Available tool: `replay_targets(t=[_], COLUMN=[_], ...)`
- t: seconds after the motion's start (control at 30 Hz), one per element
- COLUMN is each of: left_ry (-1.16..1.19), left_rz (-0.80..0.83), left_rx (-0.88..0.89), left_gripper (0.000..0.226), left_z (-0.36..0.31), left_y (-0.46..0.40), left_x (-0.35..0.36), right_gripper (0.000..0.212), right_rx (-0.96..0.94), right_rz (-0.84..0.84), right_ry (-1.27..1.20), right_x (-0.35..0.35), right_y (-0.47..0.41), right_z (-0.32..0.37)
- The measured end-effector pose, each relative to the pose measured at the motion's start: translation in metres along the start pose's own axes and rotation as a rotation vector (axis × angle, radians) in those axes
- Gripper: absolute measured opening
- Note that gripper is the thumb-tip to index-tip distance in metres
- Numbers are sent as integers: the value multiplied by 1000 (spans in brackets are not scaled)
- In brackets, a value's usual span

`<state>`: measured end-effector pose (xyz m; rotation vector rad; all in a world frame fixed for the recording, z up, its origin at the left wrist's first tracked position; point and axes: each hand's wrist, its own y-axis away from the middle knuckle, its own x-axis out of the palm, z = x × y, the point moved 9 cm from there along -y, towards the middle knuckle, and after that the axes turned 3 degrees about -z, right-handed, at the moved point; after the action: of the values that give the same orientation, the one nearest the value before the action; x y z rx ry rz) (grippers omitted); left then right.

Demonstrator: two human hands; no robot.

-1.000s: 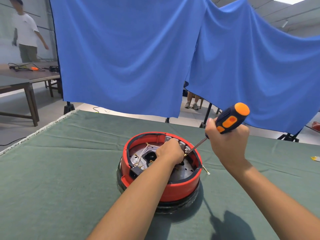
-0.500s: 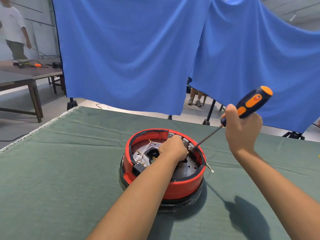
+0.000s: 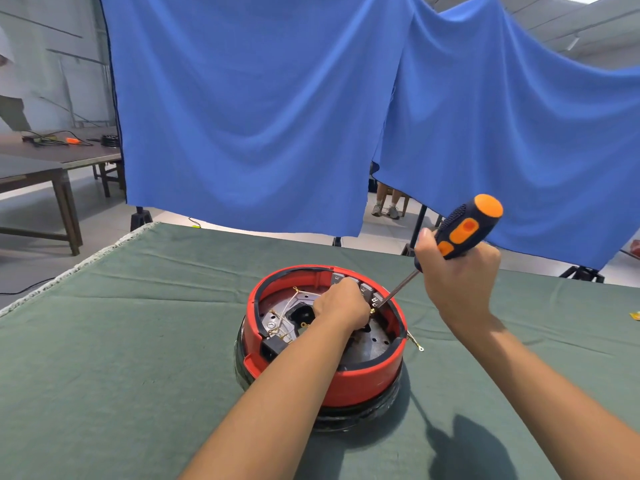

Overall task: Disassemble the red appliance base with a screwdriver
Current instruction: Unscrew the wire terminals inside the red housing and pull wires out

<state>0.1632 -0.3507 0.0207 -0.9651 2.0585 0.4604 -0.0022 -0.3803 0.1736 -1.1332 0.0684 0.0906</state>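
Both hands work: left hand (image 3: 341,304) fisted inside red base (image 3: 360,382), right hand (image 3: 457,275) gripping screwdriver (image 3: 460,233).

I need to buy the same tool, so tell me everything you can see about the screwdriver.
The screwdriver has a chunky dark handle with orange inserts and an orange end cap, rubbery-looking, and a thin bare metal shaft. The right hand grips the handle. It tilts, handle up and right, shaft running down-left over the rim into the red appliance base. The tip type cannot be told.
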Motion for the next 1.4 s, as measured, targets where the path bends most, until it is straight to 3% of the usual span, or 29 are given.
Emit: replay_targets(t=[0.6,0.87,1.03,1.4], left_ry=[-17,-6,28,63], left_rz=[-17,-21,-103,-136], left_rx=[73,97,47,1], left_gripper=[31,26,18,29], left_z=[-5,-6,1,15], left_y=[7,11,12,8], left_x=[-4,-8,-21,-27], right_gripper=[37,43,43,47], right_rx=[264,257,222,244], right_rz=[-56,-74,-79,-90], right_ry=[-124,-202,-245,-211], right_x=[-4,-21,-21,-13], right_y=[-10,-12,-11,-1], right_z=[-51,-30,-17,-26])
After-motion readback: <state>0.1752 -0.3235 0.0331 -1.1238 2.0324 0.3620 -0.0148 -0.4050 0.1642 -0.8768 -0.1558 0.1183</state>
